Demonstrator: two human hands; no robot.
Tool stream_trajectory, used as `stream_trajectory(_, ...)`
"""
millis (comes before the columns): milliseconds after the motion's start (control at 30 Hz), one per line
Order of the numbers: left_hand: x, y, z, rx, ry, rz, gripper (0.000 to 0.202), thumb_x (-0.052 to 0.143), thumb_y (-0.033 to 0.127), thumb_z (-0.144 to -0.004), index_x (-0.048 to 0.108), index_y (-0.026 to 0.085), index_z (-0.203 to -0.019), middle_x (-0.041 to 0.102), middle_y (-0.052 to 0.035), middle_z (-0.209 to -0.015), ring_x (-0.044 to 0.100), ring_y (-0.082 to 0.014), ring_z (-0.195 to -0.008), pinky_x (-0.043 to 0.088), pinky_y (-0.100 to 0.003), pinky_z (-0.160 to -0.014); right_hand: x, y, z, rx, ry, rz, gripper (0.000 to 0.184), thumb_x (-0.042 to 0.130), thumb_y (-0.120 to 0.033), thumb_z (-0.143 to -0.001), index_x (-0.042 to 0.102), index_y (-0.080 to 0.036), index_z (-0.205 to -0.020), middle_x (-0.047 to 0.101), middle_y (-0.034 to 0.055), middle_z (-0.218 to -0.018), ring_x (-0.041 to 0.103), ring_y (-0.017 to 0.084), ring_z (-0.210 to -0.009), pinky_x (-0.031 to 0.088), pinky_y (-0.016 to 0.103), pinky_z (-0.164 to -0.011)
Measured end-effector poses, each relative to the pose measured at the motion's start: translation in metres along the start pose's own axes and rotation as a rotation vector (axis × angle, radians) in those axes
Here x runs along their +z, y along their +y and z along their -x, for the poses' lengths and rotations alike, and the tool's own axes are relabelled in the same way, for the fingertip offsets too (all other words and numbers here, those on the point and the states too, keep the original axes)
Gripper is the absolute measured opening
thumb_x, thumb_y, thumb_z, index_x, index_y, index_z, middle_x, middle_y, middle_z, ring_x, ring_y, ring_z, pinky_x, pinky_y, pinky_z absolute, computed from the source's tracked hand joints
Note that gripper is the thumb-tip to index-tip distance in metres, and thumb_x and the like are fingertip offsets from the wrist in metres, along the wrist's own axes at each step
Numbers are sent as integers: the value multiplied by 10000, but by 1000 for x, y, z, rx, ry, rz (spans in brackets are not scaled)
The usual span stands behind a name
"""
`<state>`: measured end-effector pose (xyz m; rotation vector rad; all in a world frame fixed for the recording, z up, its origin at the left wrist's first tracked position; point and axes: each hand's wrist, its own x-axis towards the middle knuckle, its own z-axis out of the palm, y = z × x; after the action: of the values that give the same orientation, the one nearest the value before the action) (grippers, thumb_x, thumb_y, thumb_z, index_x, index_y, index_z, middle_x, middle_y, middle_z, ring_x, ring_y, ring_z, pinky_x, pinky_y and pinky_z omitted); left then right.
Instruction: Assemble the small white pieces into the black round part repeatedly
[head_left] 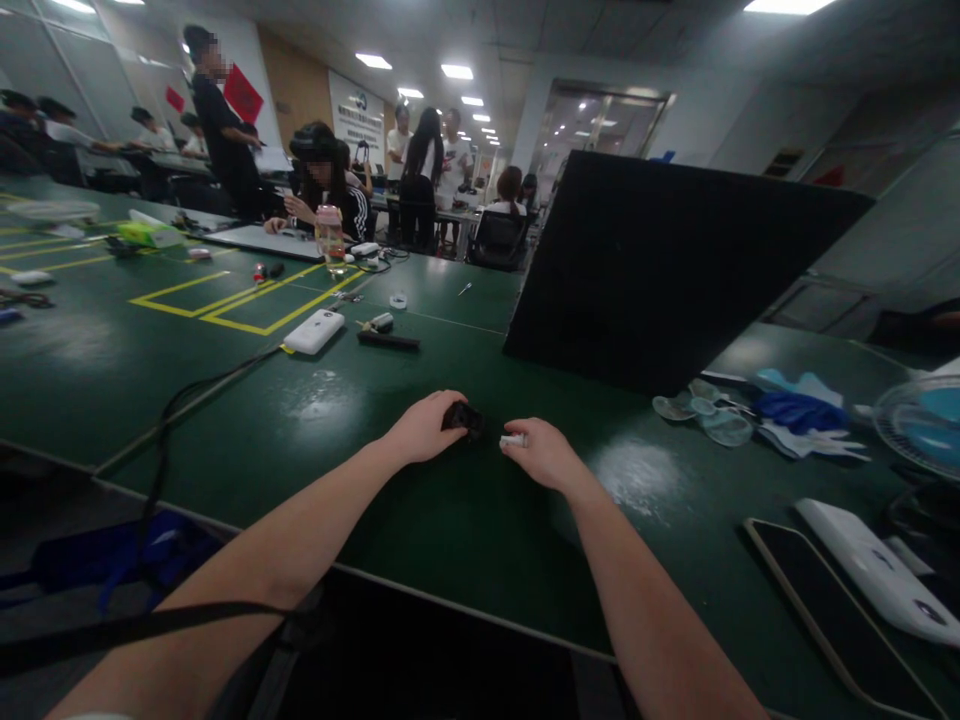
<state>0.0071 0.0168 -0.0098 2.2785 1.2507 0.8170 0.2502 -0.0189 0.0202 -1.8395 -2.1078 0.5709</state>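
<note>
My left hand (425, 428) rests on the dark green table (247, 440) with its fingers closed round a small black object (463, 417). Just to its right, my right hand (541, 454) pinches a small white piece (513, 440) between thumb and fingers. The two pieces sit a few centimetres apart, close to the table top. What the black object is I cannot make out.
A large black board (660, 265) leans up behind my hands. To the right lie blue gloves (795, 410), clear round lids (705, 415), a fan (926, 425), a phone (832, 610) and a white power bank (877, 570). Another white power bank (313, 331) and a cable lie left. Other people sit and stand at the back.
</note>
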Motion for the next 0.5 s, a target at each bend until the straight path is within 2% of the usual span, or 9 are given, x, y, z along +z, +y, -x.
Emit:
stream_trajectory(133,-2,2,0,4,-29,5,452,699,344,-839,594,244,-1267,665,-73,-1225,636,-250,-1128,508,-424,-1018,-1,0,2,22,21,-20,250,684,-284,-833,747,-216,-1064,694,77,-1132,645,231,-984,472,344,-814)
stream_trajectory(233,-3,7,0,-5,-41,3,458,698,351,-838,594,247,-1272,667,-75,-1225,640,-251,-1123,514,-425,-1008,1,0,3,11,118,-120,239,679,-301,-841,728,-222,-1061,713,49,-1060,653,213,-931,486,335,-790)
stream_trajectory(367,-3,16,1,9,-67,9,443,704,353,-827,612,251,-1249,681,-68,-1204,648,-254,-1103,518,-424,-992,4,-9,4,-34,264,-305,280,654,-378,-881,710,-208,-1096,718,55,-1037,663,205,-895,513,330,-773)
stream_trajectory(500,-1,24,2,21,-103,36,414,701,362,-826,631,248,-1217,699,-59,-1172,665,-246,-1048,535,-402,-933,9,-29,8,-178,300,-189,178,642,-309,-899,737,-210,-1012,709,72,-1062,660,211,-925,518,348,-818)
